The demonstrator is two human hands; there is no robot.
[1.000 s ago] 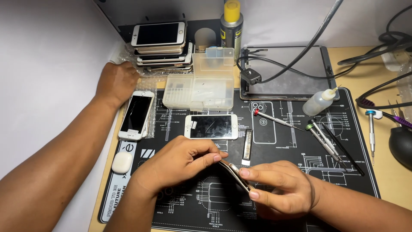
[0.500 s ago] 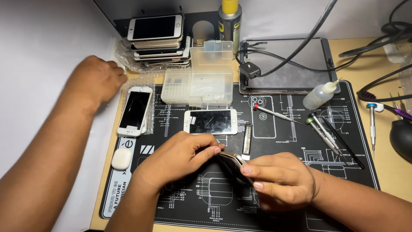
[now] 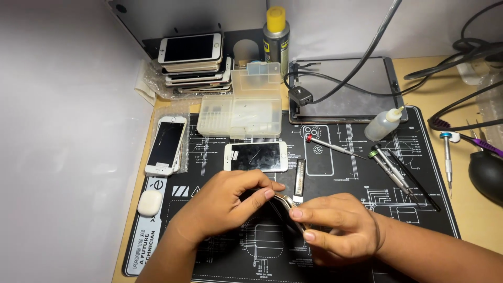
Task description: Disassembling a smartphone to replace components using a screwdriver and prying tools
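Metal phone frame (image 3: 287, 205) between both hands

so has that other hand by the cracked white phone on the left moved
Yes. It was beside the cracked white phone at the black mat edge, drew back leftward, and is now out of view.

Phone (image 3: 285, 205) mostly hidden btwn hands; blower (image 3: 487, 175) cut by edge.
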